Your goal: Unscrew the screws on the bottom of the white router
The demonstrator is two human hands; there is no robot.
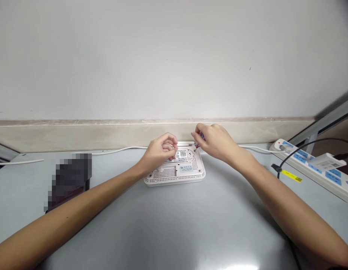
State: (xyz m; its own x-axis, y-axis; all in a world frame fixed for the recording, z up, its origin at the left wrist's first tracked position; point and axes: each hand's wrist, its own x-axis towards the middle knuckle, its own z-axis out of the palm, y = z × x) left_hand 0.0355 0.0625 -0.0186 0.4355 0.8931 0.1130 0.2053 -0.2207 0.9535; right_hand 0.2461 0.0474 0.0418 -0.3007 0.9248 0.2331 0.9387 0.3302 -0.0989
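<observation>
A white device with a perforated face, printed labels and round corner recesses (187,169) lies flat on the grey table, near the wall. My right hand (214,140) is closed around a small tool with a bluish, translucent handle (201,138); its reddish lower end meets the device's back right corner. Over the device's left part is my left hand (159,152), fingers curled, thumb and fingertips close together. Whether anything small sits between those fingertips cannot be made out. The hand hides the device's back left area.
A white power strip with blue sockets (308,165) stands at the right, with a white adapter (328,163), a black cable and a yellow tag (291,176). A pixelated dark object (71,180) lies at the left. White cable (117,150) runs along the wall.
</observation>
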